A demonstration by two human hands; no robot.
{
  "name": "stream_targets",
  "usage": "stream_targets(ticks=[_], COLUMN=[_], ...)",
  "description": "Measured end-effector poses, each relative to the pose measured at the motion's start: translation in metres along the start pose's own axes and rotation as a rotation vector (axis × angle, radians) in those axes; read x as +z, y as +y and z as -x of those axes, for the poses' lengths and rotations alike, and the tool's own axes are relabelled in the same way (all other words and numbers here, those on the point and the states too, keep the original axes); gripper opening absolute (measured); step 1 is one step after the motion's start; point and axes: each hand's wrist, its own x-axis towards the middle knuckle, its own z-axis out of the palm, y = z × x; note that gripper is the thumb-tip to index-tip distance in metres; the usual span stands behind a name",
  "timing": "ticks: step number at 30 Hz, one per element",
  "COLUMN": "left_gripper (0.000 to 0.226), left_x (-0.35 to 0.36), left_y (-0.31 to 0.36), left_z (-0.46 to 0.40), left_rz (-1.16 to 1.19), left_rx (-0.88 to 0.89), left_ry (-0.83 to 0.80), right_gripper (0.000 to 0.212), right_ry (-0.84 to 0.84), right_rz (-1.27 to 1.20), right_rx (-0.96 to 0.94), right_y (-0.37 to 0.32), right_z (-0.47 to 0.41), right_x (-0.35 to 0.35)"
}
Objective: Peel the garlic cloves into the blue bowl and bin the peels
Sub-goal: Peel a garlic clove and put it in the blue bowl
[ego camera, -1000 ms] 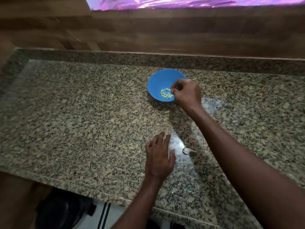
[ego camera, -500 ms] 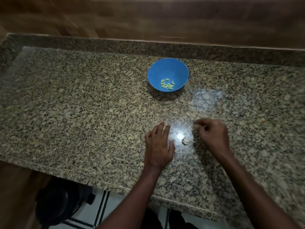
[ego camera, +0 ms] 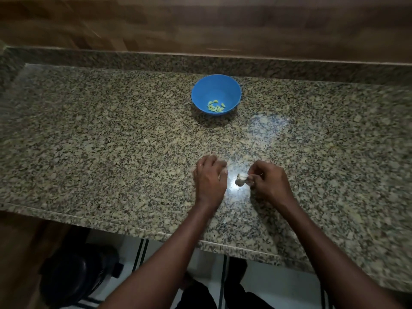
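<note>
Speckled granite worktop (ego camera: 89, 141), polished, with a low granite upstand (ego camera: 133, 60) along the back edge. Wood-grain wall panel (ego camera: 200, 23) above it. Lighting is dim; one bright glare patch (ego camera: 263, 126) reflects off the stone right of centre. Below the front edge: white floor tiles (ego camera: 278, 284) with dark stripes, a black rounded object (ego camera: 75, 277) at lower left, brown wood surface (ego camera: 20, 253) far left.

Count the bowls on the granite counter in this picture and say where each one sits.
1. A single blue bowl stands near the back of the granite counter, beyond both hands, with peeled garlic cloves inside. No other bowl shows in this view.
</note>
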Motion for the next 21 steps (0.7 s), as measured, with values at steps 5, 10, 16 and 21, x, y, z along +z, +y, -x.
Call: stream_targets(ticks=[5,10,16,21], left_gripper=[0.011,0.019,0.025,0.018], left_x=[-0.036,-0.039,-0.043,-0.044], left_y=[0.035,0.047,0.063,0.07], left_z=[0.023,0.037,0.043,0.041], left_rz=[0.631,0.873,0.985,0.935], left_rx=[-0.161,-0.294,-0.305,-0.228], left_ry=[-0.302,-0.415,-0.394,-0.408], right_gripper=[0.015,0.015,0.013,0.017], right_ry=[-0.107,-0.126,-0.173,-0.189], right_rz=[-0.173,-0.574,-0.771,-0.784], right_rx=[0.01,0.039,0.169,0.175], right_y=[-0.007,-0.011,0.005,0.005], right_z=[0.014,0.034,0.055,0.051], right_x=[-0.025,-0.04,-0.039,-0.046])
